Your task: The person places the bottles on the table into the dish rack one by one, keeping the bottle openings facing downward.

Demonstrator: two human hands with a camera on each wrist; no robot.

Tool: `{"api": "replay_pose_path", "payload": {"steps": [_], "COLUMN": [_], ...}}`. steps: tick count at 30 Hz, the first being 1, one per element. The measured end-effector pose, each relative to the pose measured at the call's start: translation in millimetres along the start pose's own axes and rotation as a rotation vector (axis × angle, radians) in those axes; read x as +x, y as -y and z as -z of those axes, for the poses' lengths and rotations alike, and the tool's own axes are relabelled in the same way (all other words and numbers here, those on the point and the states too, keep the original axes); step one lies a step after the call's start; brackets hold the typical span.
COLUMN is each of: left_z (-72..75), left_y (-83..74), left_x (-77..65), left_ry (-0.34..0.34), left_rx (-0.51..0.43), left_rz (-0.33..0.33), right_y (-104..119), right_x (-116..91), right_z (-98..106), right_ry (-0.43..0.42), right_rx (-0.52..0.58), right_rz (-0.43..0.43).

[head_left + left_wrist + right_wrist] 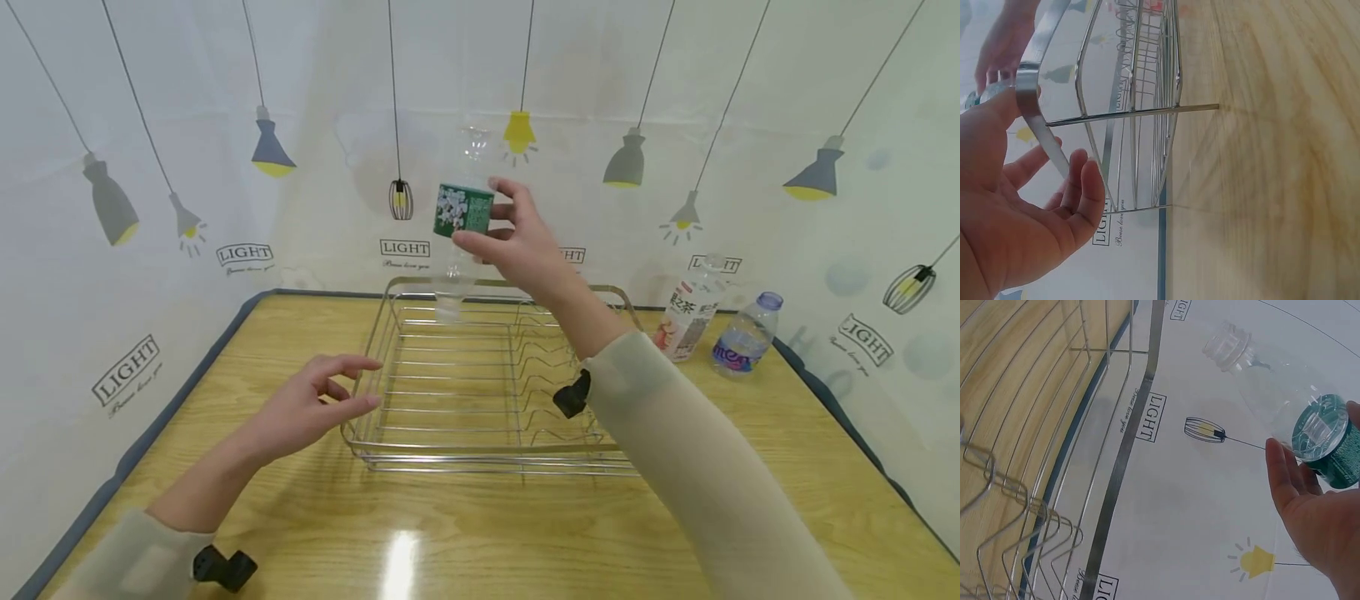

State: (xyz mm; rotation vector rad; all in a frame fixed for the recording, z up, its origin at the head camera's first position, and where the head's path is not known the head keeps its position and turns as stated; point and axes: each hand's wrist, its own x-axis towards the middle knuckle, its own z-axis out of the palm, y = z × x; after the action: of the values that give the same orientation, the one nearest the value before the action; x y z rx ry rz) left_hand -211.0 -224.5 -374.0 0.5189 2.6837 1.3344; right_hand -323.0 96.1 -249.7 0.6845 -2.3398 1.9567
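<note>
My right hand [517, 237] holds a clear plastic bottle [1272, 381] with a green, flower-printed label [463, 210], thumb and fingers round the label. The bottle hangs neck down, slightly tilted, above the back part of a metal wire dish rack [450, 448]. No cap shows on its mouth in the right wrist view. At the rack's left side is my left hand [307, 408], its fingers loosely bent and the thumb apart. In the left wrist view, the rack's flat rim [1029, 87] crosses in front of the thumb tip, and the fingers are right beside it.
A white-labelled bottle [684, 317] and a smaller bottle with a purple cap [746, 337] stand right of the rack. Wavy wire dividers [543, 367] line the rack's right half. A lamp-printed backdrop [322, 200] encloses the wooden table [315, 525] at its back and sides.
</note>
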Motion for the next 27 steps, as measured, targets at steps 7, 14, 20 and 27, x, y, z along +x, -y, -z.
{"api": "replay_pose_path", "payload": {"steps": [7,14,20,27], "left_z": [-4.4,-3.5,-2.3,-3.0], "left_y": [4.3,6.0,7.6,10.8], "left_x": [4.2,6.5,8.4,7.8], "left_ry": [0.038,0.065,0.087,0.095], "left_rx": [-0.028,-0.061,-0.081,-0.098], "left_rz": [0.011,0.018,-0.003,-0.018], "right_y": [-16.3,-32.8,-49.6,-71.2], "right_x": [25.6,43.3,51.8,52.9], "right_z": [-29.3,-52.0,-64.1,-68.9], "right_ry": [-0.038,-0.07,-0.094,-0.103], "right_rx": [0.072,0.123,0.121,0.089], "right_rz": [-0.023,-0.047,-0.062,-0.126]}}
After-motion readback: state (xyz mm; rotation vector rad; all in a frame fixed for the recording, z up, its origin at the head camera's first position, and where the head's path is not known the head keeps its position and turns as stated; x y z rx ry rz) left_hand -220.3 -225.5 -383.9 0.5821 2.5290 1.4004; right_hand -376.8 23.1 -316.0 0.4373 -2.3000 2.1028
